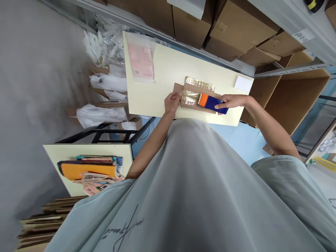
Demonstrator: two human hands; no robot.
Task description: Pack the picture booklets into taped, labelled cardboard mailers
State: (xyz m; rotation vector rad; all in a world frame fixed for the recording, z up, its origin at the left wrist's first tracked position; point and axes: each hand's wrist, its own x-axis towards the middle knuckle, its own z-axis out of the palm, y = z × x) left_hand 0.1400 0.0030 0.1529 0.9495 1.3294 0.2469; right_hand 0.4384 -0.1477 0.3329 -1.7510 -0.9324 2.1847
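A small cardboard box (pixel 197 107) lies on the cream tabletop, its top partly covered by strips of shiny tan packing tape (pixel 191 93). In my right hand (pixel 228 101) is a blue tape dispenser (pixel 212 102) with an orange front end, which rests over the right part of the box. My left hand (pixel 172 102) is at the box's left end, fingers curled closed against the cardboard there. Just above those fingers a cardboard flap (pixel 179 87) sticks out. The fingertips are partly hidden, but they appear to grip the box's end.
A pink packet in a clear bag (pixel 141 60) lies at the table's (pixel 168 63) left end, and a white card (pixel 243 84) at its right end. Cardboard boxes (pixel 190 29) line the shelf behind. A large carton (pixel 296 91) stands to the right. A side table (pixel 70 152) holds papers.
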